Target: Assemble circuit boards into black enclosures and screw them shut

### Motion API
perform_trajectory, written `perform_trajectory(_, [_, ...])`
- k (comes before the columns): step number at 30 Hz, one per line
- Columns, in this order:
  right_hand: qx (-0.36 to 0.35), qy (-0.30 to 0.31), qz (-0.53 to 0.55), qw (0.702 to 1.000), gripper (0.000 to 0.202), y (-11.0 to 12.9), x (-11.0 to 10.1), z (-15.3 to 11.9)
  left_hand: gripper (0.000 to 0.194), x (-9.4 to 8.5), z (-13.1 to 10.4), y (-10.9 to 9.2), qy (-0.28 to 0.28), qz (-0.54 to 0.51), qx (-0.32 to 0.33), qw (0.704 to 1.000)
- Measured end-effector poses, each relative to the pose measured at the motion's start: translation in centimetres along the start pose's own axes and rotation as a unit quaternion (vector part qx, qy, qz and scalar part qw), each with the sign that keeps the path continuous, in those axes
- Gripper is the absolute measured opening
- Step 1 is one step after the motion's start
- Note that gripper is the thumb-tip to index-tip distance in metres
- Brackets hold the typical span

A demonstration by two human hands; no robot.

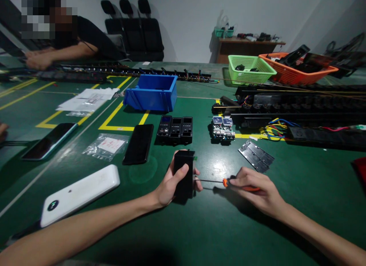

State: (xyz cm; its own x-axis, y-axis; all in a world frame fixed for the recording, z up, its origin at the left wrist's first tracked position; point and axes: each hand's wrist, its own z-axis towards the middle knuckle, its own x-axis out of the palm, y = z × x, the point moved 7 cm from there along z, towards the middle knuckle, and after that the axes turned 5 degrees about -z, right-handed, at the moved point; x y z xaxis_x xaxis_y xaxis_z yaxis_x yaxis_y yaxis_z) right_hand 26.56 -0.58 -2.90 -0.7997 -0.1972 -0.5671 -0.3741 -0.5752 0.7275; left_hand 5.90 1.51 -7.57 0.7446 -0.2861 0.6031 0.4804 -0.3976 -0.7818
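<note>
My left hand (168,184) is closed around a black plastic housing (183,174), thumb across its front, a bit of green showing at its upper right edge. In my right hand (257,187) is a screwdriver (225,182) with an orange and black handle. Its thin shaft points left, and the tip reaches the housing's right side near my left fingertips; whether it sits in a screw is hidden. Beyond the housing stand several similar black modules (175,129) in a row. Bare circuit boards with small screens (223,128) lie to their right, and flat black plastic covers (256,156) are nearer me.
A black phone (138,144), a plastic bag (105,147), a white power bank (81,193) and another phone (50,141) lie leftward. Behind are a blue bin (153,92), green basket (251,69) and orange basket (303,71). Long black rails with wires (286,102) occupy the right. A person (74,48) sits across.
</note>
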Motion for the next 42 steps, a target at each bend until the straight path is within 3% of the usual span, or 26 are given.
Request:
perform_trajectory(3, [0.100,0.007,0.086,0.991,0.011,-1.5,0.0,-0.1,0.039,0.1,0.0,0.2,0.017,0.016,-0.008,1.000])
perform_trajectory(7, [0.233,0.020,0.177,0.956,0.035,-3.0,0.5,-1.0,0.036,0.0,-0.1,0.2,0.019,0.015,0.003,1.000])
perform_trajectory(11, [0.272,0.054,0.143,0.950,0.034,-3.0,1.0,-1.4,0.037,0.0,-0.1,0.0,0.007,0.021,0.004,1.000])
perform_trajectory(20, [0.188,0.063,-0.001,0.980,0.023,-1.8,0.2,-0.4,0.042,0.4,-0.1,-0.3,-0.004,0.019,-0.005,1.000])
perform_trajectory(25, [0.120,0.037,-0.053,0.991,0.016,-1.4,-0.3,-0.3,0.045,0.6,-0.1,-0.4,-0.016,0.008,-0.016,1.000])
perform_trajectory(35, [-0.013,-0.028,-0.079,0.996,0.025,0.7,-1.1,-0.2,0.045,0.9,-0.2,-0.6,-0.017,0.002,-0.021,1.000])
perform_trajectory(39, [-0.009,-0.036,-0.053,0.998,0.021,0.7,-1.2,-0.2,0.046,0.8,-0.2,-0.5,-0.019,0.003,-0.024,1.000])
perform_trajectory(42, [0.071,-0.032,0.003,0.997,0.015,-0.7,-1.2,-0.2,0.045,0.7,-0.2,-0.4,-0.016,0.001,-0.023,1.000])
